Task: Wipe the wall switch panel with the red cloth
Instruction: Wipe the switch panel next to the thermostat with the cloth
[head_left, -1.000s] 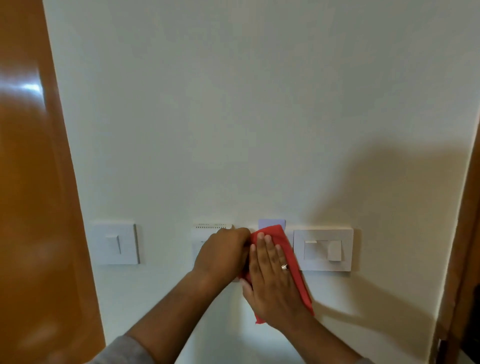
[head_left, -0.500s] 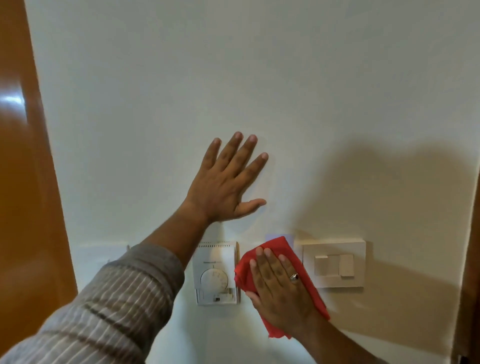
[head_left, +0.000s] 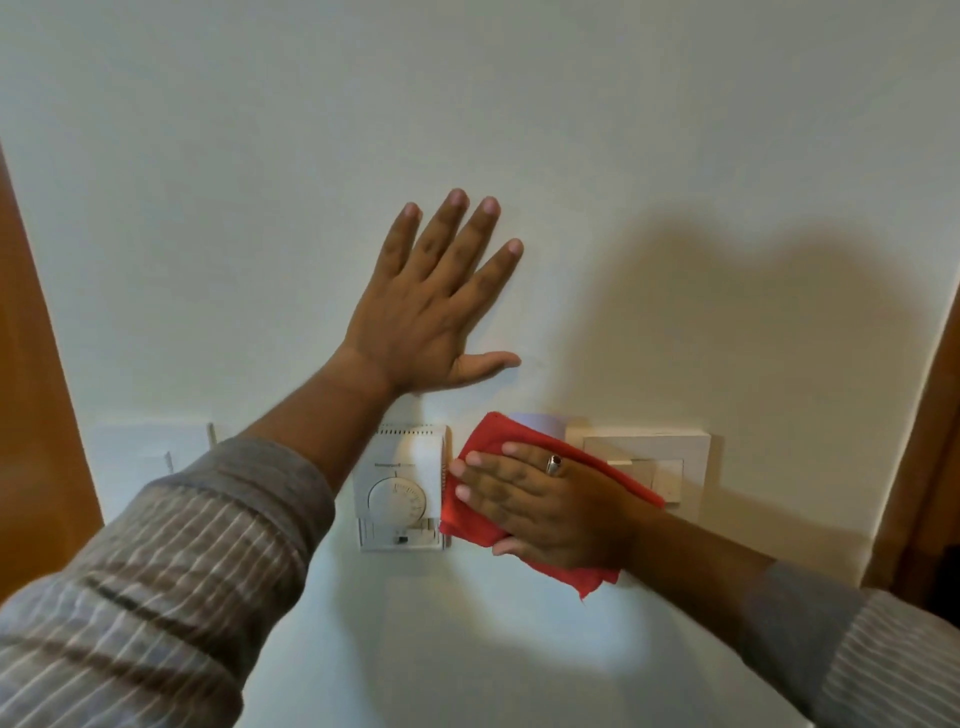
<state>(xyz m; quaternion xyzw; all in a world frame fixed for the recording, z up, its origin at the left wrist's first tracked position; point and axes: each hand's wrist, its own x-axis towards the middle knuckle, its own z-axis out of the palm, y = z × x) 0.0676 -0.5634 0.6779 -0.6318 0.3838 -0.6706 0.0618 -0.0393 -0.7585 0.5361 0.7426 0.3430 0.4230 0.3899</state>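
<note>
Right grip (head_left: 545, 499), fingers flat, pressed cloth (head_left: 501, 434); panel (head_left: 691, 447) sat just right of it. Left grip (head_left: 431, 312), released, probably braced on wall (head_left: 623, 156) above.

Soft light from the left casts a broad shadow toward the wall's (head_left: 727, 312) right edge; sleeves (head_left: 156, 571) blur, picture edges bow.

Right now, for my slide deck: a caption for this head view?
The right hand presses the red cloth beside the thermostat; left hand flat on the wall.
</note>
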